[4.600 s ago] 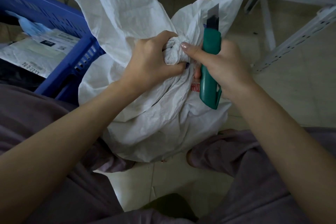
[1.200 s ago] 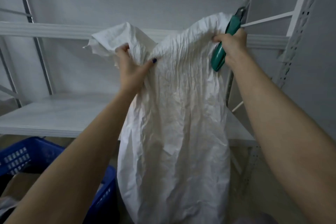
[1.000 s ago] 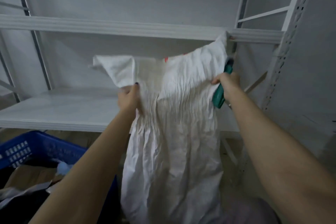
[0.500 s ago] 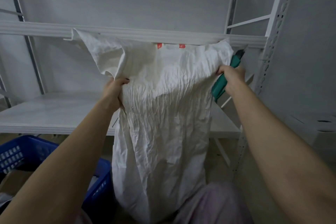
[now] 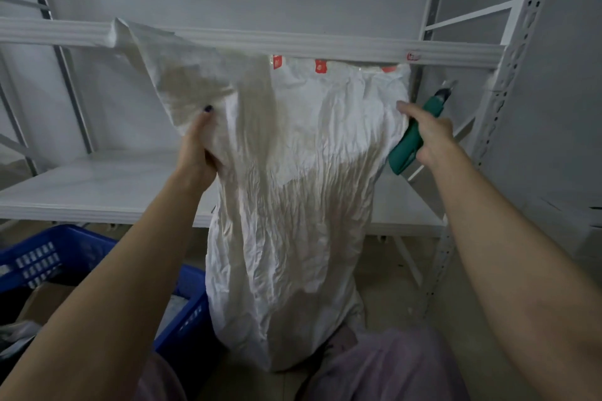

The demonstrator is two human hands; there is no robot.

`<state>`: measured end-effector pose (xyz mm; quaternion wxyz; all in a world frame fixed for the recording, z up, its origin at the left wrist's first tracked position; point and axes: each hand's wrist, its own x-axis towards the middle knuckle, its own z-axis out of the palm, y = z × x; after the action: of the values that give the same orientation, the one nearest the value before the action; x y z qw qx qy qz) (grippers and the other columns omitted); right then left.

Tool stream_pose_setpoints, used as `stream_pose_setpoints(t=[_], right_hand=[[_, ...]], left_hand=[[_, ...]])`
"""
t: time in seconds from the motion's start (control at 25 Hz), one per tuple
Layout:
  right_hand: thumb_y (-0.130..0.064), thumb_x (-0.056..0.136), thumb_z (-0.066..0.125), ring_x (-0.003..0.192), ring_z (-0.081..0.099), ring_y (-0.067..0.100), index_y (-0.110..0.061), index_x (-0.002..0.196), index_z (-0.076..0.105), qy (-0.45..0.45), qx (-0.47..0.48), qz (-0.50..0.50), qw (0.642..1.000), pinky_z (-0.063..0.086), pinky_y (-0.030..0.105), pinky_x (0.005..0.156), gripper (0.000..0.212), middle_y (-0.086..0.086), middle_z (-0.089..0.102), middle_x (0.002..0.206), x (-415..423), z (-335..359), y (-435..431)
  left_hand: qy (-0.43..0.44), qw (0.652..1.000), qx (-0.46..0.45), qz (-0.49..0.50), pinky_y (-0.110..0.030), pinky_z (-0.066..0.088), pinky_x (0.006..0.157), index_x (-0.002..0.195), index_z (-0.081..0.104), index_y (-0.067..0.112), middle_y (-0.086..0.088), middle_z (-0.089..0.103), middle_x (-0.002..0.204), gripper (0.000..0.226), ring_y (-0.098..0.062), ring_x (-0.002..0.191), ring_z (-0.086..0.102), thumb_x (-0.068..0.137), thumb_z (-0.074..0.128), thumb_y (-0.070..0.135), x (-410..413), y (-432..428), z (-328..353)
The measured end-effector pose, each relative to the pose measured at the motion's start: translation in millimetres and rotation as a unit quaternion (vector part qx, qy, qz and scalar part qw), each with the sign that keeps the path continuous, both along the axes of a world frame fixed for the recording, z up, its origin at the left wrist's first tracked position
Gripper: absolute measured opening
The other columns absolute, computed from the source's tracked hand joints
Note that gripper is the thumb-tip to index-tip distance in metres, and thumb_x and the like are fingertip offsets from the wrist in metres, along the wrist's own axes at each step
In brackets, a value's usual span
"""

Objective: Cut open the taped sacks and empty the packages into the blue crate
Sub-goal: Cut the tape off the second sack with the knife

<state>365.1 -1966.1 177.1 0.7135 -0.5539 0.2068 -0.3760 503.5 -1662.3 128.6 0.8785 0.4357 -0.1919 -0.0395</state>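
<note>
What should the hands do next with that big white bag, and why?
Probably swing the white sack left over the blue crate. The left hand and the right hand, which also holds the green utility knife, grip its upper edges, but it hangs beside the crate, not above it.

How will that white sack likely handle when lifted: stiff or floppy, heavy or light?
Probably floppy: the white sack hangs crumpled from the left hand and the right hand, which also grips a green knife. Likely light and near empty: it drapes flat, no bulges.
</note>
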Motion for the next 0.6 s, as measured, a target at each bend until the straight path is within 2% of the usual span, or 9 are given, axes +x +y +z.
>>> stream_pose_setpoints(t=[0.08,0.16,0.24,0.28,0.36,0.4,0.48,0.56,0.6], right_hand=[[-0.011,0.069,0.081,0.082,0.061,0.023,-0.009,0.081,0.059,0.001,-0.030,0.011,1.000,0.053,0.044,0.089,0.025,0.006,0.062,0.086,-2,14,1],[-0.017,0.069,0.082,0.089,0.063,0.022,-0.013,0.085,0.062,0.017,-0.031,0.041,0.999,0.052,0.040,0.088,0.026,0.005,0.066,0.096,-7,20,3],[-0.012,0.071,0.080,0.088,0.064,0.023,-0.012,0.089,0.062,0.029,-0.038,0.026,0.999,0.055,0.035,0.079,0.025,0.005,0.066,0.096,-15,15,3],[-0.006,0.073,0.077,0.082,0.064,0.023,-0.009,0.090,0.061,0.035,-0.048,0.001,0.998,0.055,0.032,0.072,0.024,0.006,0.065,0.093,-21,7,1],[0.001,0.076,0.072,0.072,0.059,0.018,-0.004,0.099,0.059,0.087,-0.072,-0.028,0.993,0.051,0.026,0.064,0.027,0.006,0.063,0.090,-34,-18,-3],[0.001,0.077,0.071,0.075,0.058,0.018,-0.003,0.106,0.057,0.133,-0.085,-0.029,0.987,0.049,0.025,0.067,0.032,0.007,0.063,0.094,-40,-36,-5],[0.001,0.079,0.071,0.094,0.056,0.025,0.002,0.117,0.053,0.222,-0.100,-0.039,0.969,0.042,0.027,0.079,0.042,0.010,0.059,0.109,-48,-78,-11],[0.001,0.078,0.073,0.108,0.055,0.031,0.006,0.121,0.051,0.280,-0.083,-0.052,0.955,0.040,0.030,0.084,0.048,0.015,0.057,0.120,-50,-120,-15],[0.001,0.077,0.074,0.108,0.055,0.032,0.005,0.119,0.053,0.296,-0.072,-0.055,0.951,0.041,0.031,0.084,0.047,0.016,0.057,0.122,-49,-138,-17]], left_hand=[[0.023,0.997,-0.006,0.068,-0.028,0.051,0.066,0.084,0.061,0.010,-0.005,0.062,0.077,0.024,-0.022,0.077,0.061,0.061,0.063,0.015,12,1,24],[0.055,0.987,0.030,0.145,-0.026,0.049,0.057,0.090,0.058,0.004,-0.009,0.059,0.078,0.041,-0.026,0.078,0.058,0.051,0.064,0.014,22,4,40],[0.078,0.967,0.071,0.233,-0.024,0.048,0.054,0.104,0.058,0.001,-0.009,0.060,0.086,0.045,-0.023,0.081,0.057,0.063,0.067,0.016,26,10,32],[0.086,0.953,0.098,0.274,-0.025,0.050,0.058,0.108,0.058,0.002,-0.008,0.062,0.092,0.041,-0.022,0.084,0.058,0.071,0.066,0.015,24,16,19],[0.116,0.912,0.195,0.343,-0.033,0.053,0.078,0.116,0.056,0.003,-0.013,0.063,0.109,0.039,-0.026,0.097,0.061,0.079,0.060,0.016,20,33,-20],[0.135,0.885,0.249,0.369,-0.038,0.052,0.085,0.119,0.053,0.001,-0.017,0.060,0.116,0.040,-0.031,0.103,0.059,0.082,0.057,0.015,15,41,-41],[0.171,0.848,0.328,0.380,-0.046,0.047,0.088,0.123,0.044,-0.005,-0.025,0.053,0.123,0.040,-0.040,0.109,0.054,0.086,0.051,0.010,5,49,-83],[0.206,0.821,0.401,0.351,-0.048,0.043,0.091,0.127,0.035,-0.010,-0.029,0.045,0.129,0.044,-0.044,0.114,0.048,0.089,0.051,0.006,-8,47,-120],[0.224,0.793,0.458,0.332,-0.049,0.041,0.094,0.129,0.030,-0.011,-0.030,0.042,0.132,0.049,-0.045,0.118,0.045,0.089,0.054,0.006,-12,44,-135]])
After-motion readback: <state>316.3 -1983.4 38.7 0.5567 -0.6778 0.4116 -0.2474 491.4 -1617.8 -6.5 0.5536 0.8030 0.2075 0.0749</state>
